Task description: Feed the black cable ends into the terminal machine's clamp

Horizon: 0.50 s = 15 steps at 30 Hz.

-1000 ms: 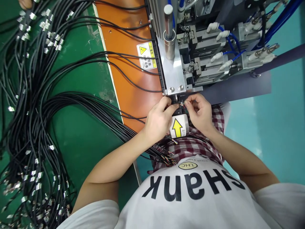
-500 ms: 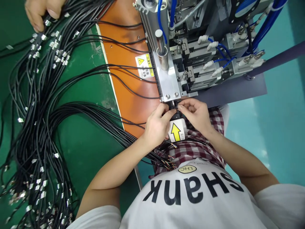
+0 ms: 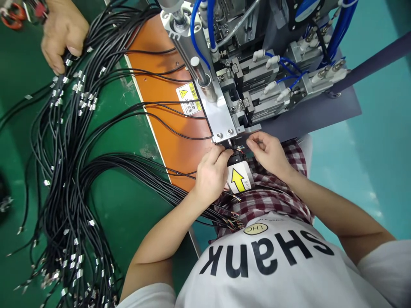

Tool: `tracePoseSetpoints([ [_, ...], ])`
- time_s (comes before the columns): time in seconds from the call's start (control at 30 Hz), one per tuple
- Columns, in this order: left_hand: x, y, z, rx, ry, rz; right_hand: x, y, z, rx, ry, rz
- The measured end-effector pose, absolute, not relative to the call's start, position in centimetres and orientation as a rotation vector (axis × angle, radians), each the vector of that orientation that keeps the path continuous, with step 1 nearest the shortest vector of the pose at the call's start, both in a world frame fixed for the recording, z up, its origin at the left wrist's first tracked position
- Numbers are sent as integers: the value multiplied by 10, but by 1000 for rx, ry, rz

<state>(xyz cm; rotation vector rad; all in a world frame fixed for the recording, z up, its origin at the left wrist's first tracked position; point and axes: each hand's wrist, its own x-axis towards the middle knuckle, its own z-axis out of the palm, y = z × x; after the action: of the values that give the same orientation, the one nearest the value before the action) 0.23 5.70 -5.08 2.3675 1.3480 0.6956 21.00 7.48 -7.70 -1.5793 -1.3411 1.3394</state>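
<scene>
My left hand is closed on a black cable at the front end of the machine's metal block. Thin coloured wires fan out of the cable's end, past my left fingertips. To the right of these wires is my right hand, thumb and forefinger pressed together. It is apart from the wires, and I see nothing between its fingertips. Just below the cable end sits a white label with a yellow arrow. Several other black cables run into the block's left side.
A large bundle of black cables with silver tags lies on the green table. Another person's hand grips cables at the top left, near orange-handled scissors. More cables with bared wire ends hang by my lap.
My right hand has drawn away to the right from the cable end, and the coloured wires now show. My left hand stays on the cable. The view has shifted slightly.
</scene>
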Motion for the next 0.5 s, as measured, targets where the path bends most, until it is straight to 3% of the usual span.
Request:
tracePoseSetpoints([
  [0.5,4,55,-50,2326,1371,684,203,80,-71,-1517,-1129,1609],
])
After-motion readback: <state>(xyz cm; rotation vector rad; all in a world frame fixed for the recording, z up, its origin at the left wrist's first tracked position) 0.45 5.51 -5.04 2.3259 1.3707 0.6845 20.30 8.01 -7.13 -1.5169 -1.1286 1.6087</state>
